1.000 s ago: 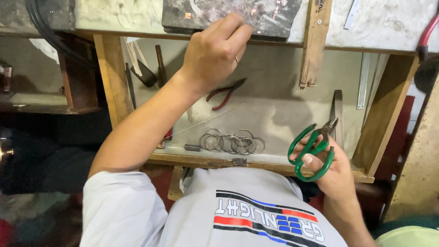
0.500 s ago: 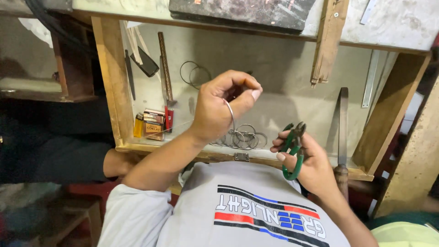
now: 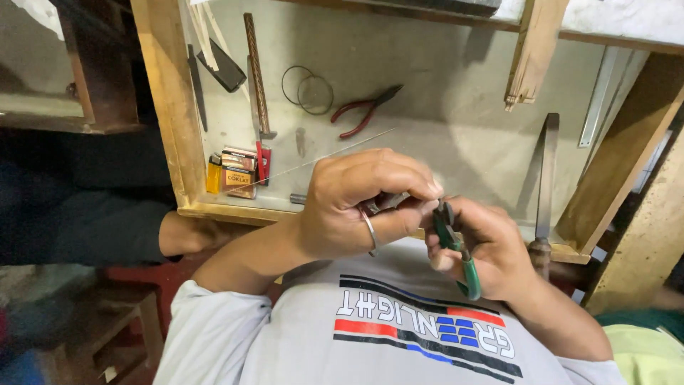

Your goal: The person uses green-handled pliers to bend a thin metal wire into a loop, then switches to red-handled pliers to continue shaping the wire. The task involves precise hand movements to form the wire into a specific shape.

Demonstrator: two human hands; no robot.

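Over the open wooden drawer [image 3: 187, 178], from the left: small yellow and brown boxes [image 3: 229, 171], a long file [image 3: 255, 75], two wire rings [image 3: 308, 89] and red-handled pliers [image 3: 365, 110] lie on its floor. My left hand [image 3: 360, 203] pinches a small dark metal piece [image 3: 385, 203] between fingertips. My right hand [image 3: 484, 246] grips green-handled pliers [image 3: 454, 246], their nose right at that piece. I judge I'm at the gripping-and-bending step; next calls for a steady squeeze without letting the piece slip.
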